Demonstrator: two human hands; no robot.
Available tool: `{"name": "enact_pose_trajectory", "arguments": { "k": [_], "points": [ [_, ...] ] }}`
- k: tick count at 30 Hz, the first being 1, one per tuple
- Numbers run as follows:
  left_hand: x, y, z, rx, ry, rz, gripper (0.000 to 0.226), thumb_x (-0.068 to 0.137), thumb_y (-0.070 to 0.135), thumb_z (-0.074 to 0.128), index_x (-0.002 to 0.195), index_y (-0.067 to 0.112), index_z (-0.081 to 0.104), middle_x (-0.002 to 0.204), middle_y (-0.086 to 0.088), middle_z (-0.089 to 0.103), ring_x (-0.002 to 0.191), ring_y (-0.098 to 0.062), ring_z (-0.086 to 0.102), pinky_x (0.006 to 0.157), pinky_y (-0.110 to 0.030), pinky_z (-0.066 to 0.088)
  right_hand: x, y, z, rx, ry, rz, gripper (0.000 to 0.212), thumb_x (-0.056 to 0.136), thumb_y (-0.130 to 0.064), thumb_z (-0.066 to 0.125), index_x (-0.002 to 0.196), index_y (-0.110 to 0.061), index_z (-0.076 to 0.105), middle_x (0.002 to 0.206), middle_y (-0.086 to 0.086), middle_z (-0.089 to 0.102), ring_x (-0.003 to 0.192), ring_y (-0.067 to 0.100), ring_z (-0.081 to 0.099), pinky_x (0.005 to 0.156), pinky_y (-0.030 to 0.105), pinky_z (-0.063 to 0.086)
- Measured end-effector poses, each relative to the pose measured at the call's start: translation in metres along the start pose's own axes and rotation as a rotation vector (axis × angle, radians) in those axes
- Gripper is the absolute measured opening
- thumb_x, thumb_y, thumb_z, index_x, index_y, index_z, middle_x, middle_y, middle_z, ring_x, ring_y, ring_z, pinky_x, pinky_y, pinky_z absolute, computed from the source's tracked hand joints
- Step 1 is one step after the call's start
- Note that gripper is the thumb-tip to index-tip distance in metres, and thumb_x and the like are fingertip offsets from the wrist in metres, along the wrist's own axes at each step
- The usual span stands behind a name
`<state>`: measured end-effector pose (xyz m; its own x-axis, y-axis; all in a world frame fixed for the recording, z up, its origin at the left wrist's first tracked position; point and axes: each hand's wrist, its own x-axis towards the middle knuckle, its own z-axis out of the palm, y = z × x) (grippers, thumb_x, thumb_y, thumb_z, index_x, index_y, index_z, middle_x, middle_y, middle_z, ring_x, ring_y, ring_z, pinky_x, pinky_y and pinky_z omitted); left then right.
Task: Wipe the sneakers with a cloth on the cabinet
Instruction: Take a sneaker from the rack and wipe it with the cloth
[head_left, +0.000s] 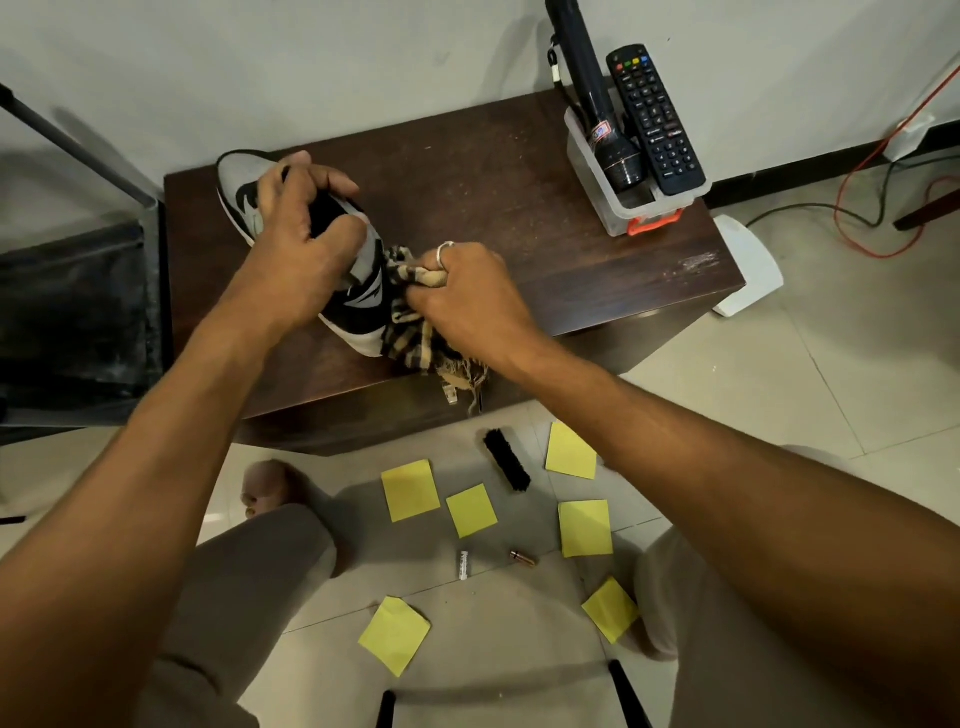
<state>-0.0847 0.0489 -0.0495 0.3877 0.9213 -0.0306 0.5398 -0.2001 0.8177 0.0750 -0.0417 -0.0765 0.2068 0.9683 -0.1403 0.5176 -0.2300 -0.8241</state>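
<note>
Cabinet top (493, 171) | left fingers (335, 181) grip sneaker (363, 299) collar | right fingers (441, 262) bunch cloth (410, 338) against its side

- cabinet (493, 171) top: on my feed it's dark wood grain, matt, with pale specks and a whitish scuffed patch near the right edge
- sneaker (244, 176): smooth grey and black panels, leather-like, low sheen; the white sole edge looks rubbery
- cloth (415, 332): soft woven stuff in tan and dark stripes, frayed threads at the hanging end
- ring (445, 252) on the right hand (467, 296): shiny silver-coloured metal
- bin (597, 171): cloudy see-through plastic with an orange plastic clip
- remote (654, 114): matt black plastic
- flashlight (587, 78): dark, slight gloss
- sticky notes (410, 491): plain yellow paper, matt
- brush (506, 460): rough black bristles
- floor tiles (779, 389): pale, smooth, faint shine
</note>
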Motion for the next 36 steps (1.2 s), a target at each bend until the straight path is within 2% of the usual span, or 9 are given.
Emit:
{"name": "enact_pose_trajectory", "arguments": {
  "k": [2, 3, 7, 13, 16, 21, 24, 29, 36],
  "points": [
    [0.001, 0.001, -0.003, -0.034, -0.011, -0.012, 0.017, 0.095, 0.036, 0.065, 0.108, 0.043, 0.056, 0.152, 0.005, 0.028, 0.143, -0.010, 0.033, 0.069, -0.015, 0.056, 0.005, 0.008, -0.005, -0.129, -0.009, 0.086, 0.025, 0.088, -0.010, 0.066, 0.064, -0.014, 0.059, 0.064, -0.003, 0.060, 0.058, 0.007, 0.057, 0.049, 0.024, 0.038],
    [0.002, 0.000, -0.004, -0.058, -0.014, -0.017, 0.018, 0.092, 0.041, 0.069, 0.103, 0.048, 0.057, 0.152, 0.005, 0.029, 0.143, -0.013, 0.035, 0.072, -0.019, 0.059, 0.007, 0.010, -0.007, -0.120, 0.031, 0.098, 0.024, 0.088, -0.009, 0.065, 0.065, -0.013, 0.060, 0.064, -0.001, 0.061, 0.058, 0.009, 0.058, 0.050, 0.026, 0.039],
    [0.005, -0.008, -0.007, -0.130, 0.001, -0.053, 0.027, 0.076, 0.049, 0.076, 0.096, 0.060, 0.062, 0.153, 0.002, 0.037, 0.143, -0.020, 0.041, 0.112, -0.057, 0.043, 0.010, 0.000, 0.004, 0.326, 0.151, -0.011, 0.021, 0.092, -0.007, 0.065, 0.108, -0.014, 0.078, 0.096, -0.002, 0.076, 0.087, 0.004, 0.071, 0.073, 0.020, 0.058],
    [0.006, -0.008, -0.002, -0.196, 0.001, -0.062, 0.040, 0.073, 0.030, 0.072, 0.093, 0.063, 0.062, 0.159, 0.007, 0.031, 0.148, -0.014, 0.032, 0.120, -0.046, 0.034, 0.001, 0.000, 0.010, 0.320, -0.012, -0.114, 0.032, 0.094, -0.016, 0.069, 0.126, -0.016, 0.071, 0.104, -0.013, 0.072, 0.098, -0.004, 0.067, 0.086, 0.018, 0.056],
    [0.008, -0.008, -0.001, -0.233, -0.012, -0.061, 0.050, 0.071, 0.018, 0.068, 0.092, 0.063, 0.063, 0.160, 0.011, 0.027, 0.147, -0.009, 0.030, 0.120, -0.040, 0.035, 0.000, -0.001, 0.010, 0.193, 0.003, -0.105, 0.042, 0.088, -0.023, 0.073, 0.130, -0.021, 0.069, 0.114, -0.004, 0.064, 0.108, 0.006, 0.062, 0.098, 0.032, 0.054],
    [0.009, -0.016, -0.004, -0.434, -0.124, -0.003, 0.058, 0.065, -0.006, 0.057, 0.105, 0.036, 0.063, 0.163, 0.012, 0.032, 0.147, -0.004, 0.034, 0.114, -0.028, 0.041, -0.006, -0.002, 0.009, -0.008, -0.006, -0.163, 0.036, 0.085, -0.015, 0.076, 0.121, -0.019, 0.074, 0.102, -0.007, 0.061, 0.090, 0.006, 0.061, 0.079, 0.015, 0.052],
    [0.009, -0.020, -0.006, -0.514, -0.172, 0.016, 0.061, 0.066, -0.013, 0.053, 0.108, 0.030, 0.063, 0.162, 0.012, 0.035, 0.148, -0.004, 0.034, 0.114, -0.028, 0.041, -0.004, 0.003, 0.006, -0.111, -0.050, -0.123, 0.022, 0.084, -0.013, 0.074, 0.104, -0.021, 0.079, 0.092, -0.005, 0.071, 0.080, 0.008, 0.067, 0.075, 0.032, 0.061],
    [0.010, -0.023, -0.006, -0.623, -0.172, 0.006, 0.062, 0.063, -0.013, 0.052, 0.099, 0.034, 0.071, 0.160, 0.011, 0.039, 0.145, -0.005, 0.039, 0.108, -0.026, 0.044, 0.000, -0.002, -0.002, 0.137, 0.083, -0.121, 0.033, 0.086, -0.004, 0.071, 0.117, -0.016, 0.075, 0.104, -0.003, 0.070, 0.076, 0.005, 0.069, 0.067, 0.017, 0.058],
    [0.007, -0.020, -0.006, -0.632, -0.200, 0.010, 0.067, 0.064, -0.017, 0.048, 0.103, 0.033, 0.071, 0.159, 0.010, 0.042, 0.144, -0.006, 0.042, 0.103, -0.024, 0.048, -0.004, -0.007, 0.019, 0.117, 0.071, -0.173, 0.042, 0.087, -0.007, 0.073, 0.128, -0.016, 0.070, 0.104, 0.001, 0.061, 0.095, 0.011, 0.062, 0.085, 0.022, 0.055]
  ]
}}
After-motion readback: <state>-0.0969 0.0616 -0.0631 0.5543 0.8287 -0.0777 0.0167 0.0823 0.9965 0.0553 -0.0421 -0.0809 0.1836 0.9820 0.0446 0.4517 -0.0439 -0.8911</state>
